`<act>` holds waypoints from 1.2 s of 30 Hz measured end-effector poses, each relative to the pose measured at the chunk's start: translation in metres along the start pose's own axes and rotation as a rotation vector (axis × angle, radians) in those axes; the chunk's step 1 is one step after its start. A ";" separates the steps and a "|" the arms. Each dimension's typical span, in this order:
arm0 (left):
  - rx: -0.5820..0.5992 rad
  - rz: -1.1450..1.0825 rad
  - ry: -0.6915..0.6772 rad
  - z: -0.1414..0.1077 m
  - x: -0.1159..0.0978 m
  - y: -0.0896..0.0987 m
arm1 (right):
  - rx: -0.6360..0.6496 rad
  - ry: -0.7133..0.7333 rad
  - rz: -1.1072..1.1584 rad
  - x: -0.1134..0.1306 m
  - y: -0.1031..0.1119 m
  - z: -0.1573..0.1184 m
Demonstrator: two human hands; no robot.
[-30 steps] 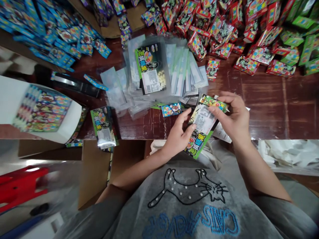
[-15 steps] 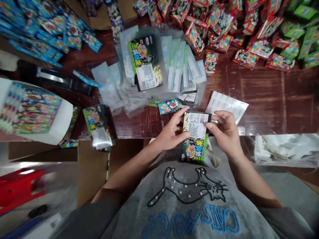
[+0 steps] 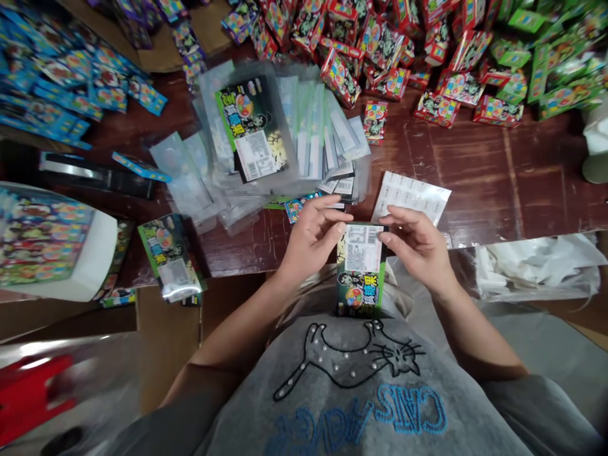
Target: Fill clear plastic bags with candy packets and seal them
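Observation:
A flat black-and-green printed candy bag point(image 3: 361, 288) stands in front of my chest, with a white barcode label point(image 3: 363, 248) at its upper end. My left hand point(image 3: 317, 237) is at the bag's upper left corner, thumb on the edge and fingers curved above it. At the upper right corner, my right hand point(image 3: 412, 244) pinches the bag between thumb and fingers. Just beyond my right fingers lies a sheet of small stickers point(image 3: 412, 195). A blue candy packet point(image 3: 297, 208) is partly hidden behind my left hand.
Clear plastic sleeves and a matching bag point(image 3: 259, 126) lie piled on the table point(image 3: 479, 152). Red boxes point(image 3: 339, 76), green boxes point(image 3: 546, 76) and blue packets point(image 3: 80, 82) heap along the back. A white bin point(image 3: 99, 256) stands left; another bag point(image 3: 171, 256) lies near the edge.
The view has shifted, so the table things sit further left. My left thumb has slid up from the bag's side to its upper corner. The right hand stays at the upper right corner.

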State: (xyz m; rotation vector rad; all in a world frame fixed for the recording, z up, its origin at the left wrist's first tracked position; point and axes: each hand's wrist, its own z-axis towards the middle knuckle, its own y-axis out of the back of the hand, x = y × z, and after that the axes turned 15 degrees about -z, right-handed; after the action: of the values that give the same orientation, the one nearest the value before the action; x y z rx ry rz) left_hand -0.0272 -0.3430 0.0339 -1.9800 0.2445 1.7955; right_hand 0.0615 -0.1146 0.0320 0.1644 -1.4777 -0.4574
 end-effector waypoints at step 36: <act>0.350 0.048 0.164 0.071 0.018 -0.023 | 0.036 0.080 -0.653 -0.042 0.084 0.074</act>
State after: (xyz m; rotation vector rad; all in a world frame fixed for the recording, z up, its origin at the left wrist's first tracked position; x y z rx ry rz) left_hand -0.0786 -0.2882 0.0174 -1.8785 0.6191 1.4961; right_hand 0.0047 -0.0095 0.0324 0.6968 -1.3325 -0.9349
